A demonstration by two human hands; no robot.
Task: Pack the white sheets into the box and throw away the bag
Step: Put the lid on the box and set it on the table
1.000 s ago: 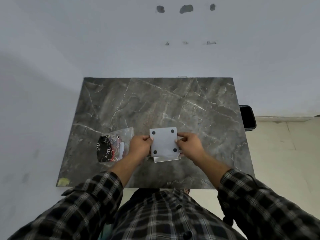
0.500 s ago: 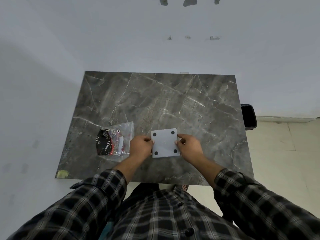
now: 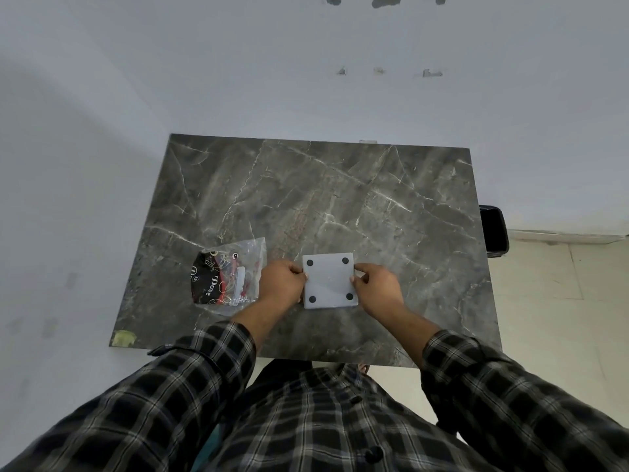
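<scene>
A flat white square box [image 3: 329, 281] with a black dot near each corner lies on the dark marble table [image 3: 340, 199], close to the near edge. My left hand [image 3: 282, 284] pinches its left edge and my right hand [image 3: 377, 287] pinches its right edge. The box sits flat and closed, and what is inside it is hidden. Just left of my left hand lies a clear plastic bag [image 3: 235, 270]. Inside the bag are a black and red printed item and a small white piece.
A black bin [image 3: 493, 229] stands on the floor beside the table's right edge. A yellowish patch [image 3: 124, 337] marks the table's near left corner. Grey walls close in behind and to the left; pale floor tiles lie to the right.
The white top piece, earlier tilted above a lower white piece, now lies flat over it on the table. Both hands stay on its edges. The view has shifted slightly.
</scene>
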